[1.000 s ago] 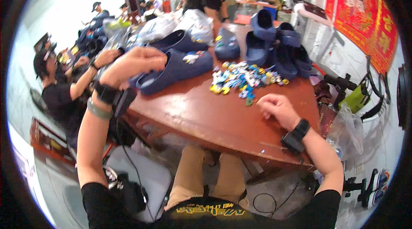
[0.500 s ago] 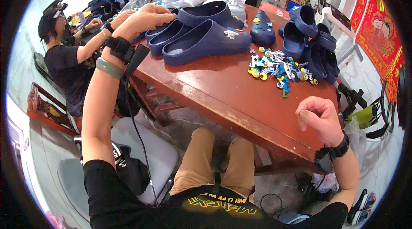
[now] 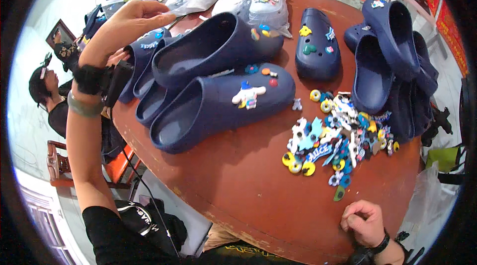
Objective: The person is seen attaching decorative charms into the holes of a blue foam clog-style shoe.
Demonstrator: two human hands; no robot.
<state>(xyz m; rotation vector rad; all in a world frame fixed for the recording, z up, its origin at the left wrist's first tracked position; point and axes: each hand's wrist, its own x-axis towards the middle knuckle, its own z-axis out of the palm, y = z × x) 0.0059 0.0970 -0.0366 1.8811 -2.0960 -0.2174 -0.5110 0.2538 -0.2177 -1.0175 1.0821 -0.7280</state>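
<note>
My left hand [image 3: 136, 19] reaches over the far left of the table, fingers stretched and thumb a little apart, nothing visible in it. Below it stand navy clogs in a row; the nearest clog [image 3: 223, 103] carries a white puppy charm [image 3: 248, 94] and smaller charms. Beside it is another navy clog [image 3: 198, 54]. My right hand [image 3: 365, 223] rests at the near right table edge with its fingers curled in, and I see nothing in them. Beyond that hand lies a pile of colourful shoe charms [image 3: 343, 136]. A single clog [image 3: 318, 46] with several charms points toward me.
Stacked navy clogs [image 3: 375, 74] stand at the right of the brown table [image 3: 248, 185]. Clear plastic bags [image 3: 253, 4] with clogs lie at the back. A co-worker [image 3: 47, 88] sits at the left, one hand [image 3: 119, 57] by the clogs. A cable hangs from my left wrist.
My view has moved closer over the table, so the clogs and charms look larger. My left hand still reaches over the clogs; my right hand has come down at the table edge, still curled.
</note>
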